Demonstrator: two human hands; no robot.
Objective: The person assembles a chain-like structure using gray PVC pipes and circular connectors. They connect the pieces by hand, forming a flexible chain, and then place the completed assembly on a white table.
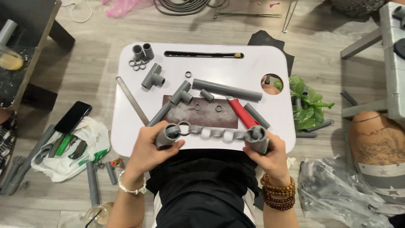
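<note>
grey plastic runs through everything here. the white lap table spans my knees, and on it a dark rusty metal sheet lies flat at the middle, just beyond my hands. behind that sheet a long grey pipe lies slanting down to the right, with a tee fitting and a second tee on a pipe to its left, and a steel file slanting along the left edge. a red-handled cutter lies right of the sheet, close to my right hand.

i hold a chain of pipe rings stretched over the near edge of the table. its long axis runs left to right, nearly level, from one grey elbow fitting to another grey fitting. my left hand is wrapped tight on the left elbow, whose open mouth faces up towards me. my right hand is clamped on the right fitting. small loose rings sit by two short couplings at the far left corner. nothing lies between my hands and the chain.
</note>
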